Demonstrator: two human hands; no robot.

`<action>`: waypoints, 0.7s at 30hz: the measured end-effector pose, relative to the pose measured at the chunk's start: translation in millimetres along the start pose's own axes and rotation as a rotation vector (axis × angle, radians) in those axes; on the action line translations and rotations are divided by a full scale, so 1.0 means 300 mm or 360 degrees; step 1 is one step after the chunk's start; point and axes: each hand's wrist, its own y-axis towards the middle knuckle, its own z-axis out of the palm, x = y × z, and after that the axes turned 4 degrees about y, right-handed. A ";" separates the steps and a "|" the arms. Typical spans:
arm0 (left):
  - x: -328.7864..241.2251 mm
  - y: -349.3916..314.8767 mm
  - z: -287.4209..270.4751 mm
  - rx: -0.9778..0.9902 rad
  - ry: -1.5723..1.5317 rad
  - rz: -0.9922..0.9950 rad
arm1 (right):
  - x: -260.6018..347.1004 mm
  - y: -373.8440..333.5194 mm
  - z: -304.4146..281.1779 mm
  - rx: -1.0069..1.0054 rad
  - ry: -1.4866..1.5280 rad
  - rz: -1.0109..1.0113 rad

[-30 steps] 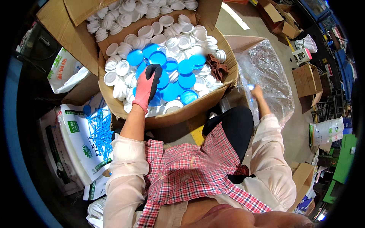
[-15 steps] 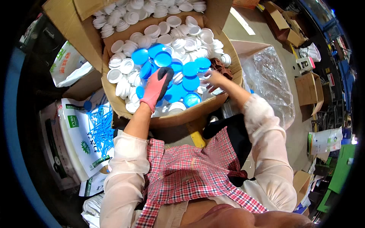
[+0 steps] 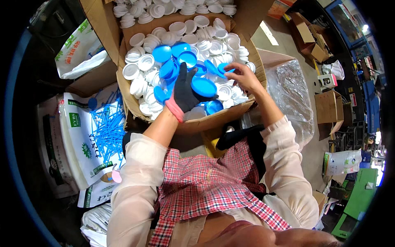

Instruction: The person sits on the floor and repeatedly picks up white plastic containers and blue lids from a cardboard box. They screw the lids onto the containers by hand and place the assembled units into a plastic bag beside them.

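Observation:
My left hand [image 3: 186, 91], in a black glove with a pink cuff, is turned palm up among the lids. A round blue lid [image 3: 203, 87] lies between its fingers and thumb. My bare right hand [image 3: 246, 79] pinches the edge of another blue lid [image 3: 217, 69], which is tilted; a second blue lid overlaps it, and I cannot tell whether both are held. More blue lids [image 3: 161, 53] lie close by on a heap of white lids [image 3: 146, 61]. The heap fills a large cardboard box [image 3: 222, 122] in front of me.
On the left, blue sticks [image 3: 106, 127] lie on a white printed sack [image 3: 78, 142]. A white bag [image 3: 78, 55] stands behind it. To the right is a box lined with clear plastic [image 3: 290, 96]. Farther right are cardboard boxes [image 3: 329, 108] and a green cabinet [image 3: 361, 193].
My left hand has turned from back up to palm up, with a blue lid now in it. My right hand has closed on a blue lid. A brown crumpled thing beside it no longer shows.

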 end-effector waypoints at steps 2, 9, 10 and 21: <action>-0.030 0.031 -0.034 -0.0274 0.0637 0.0237 | -0.198 0.056 -0.034 -0.0116 -0.0716 0.0063; -0.033 0.041 -0.037 -0.0150 0.0831 0.0340 | -0.449 0.126 0.116 0.0004 -0.1341 0.0486; -0.038 0.046 -0.030 -0.0134 0.0800 0.0390 | -0.424 0.119 0.110 -0.0002 -0.1353 0.0492; -0.089 0.078 -0.011 0.0353 -0.1802 -0.0648 | -0.017 -0.060 -0.002 -0.0225 0.1078 -0.0521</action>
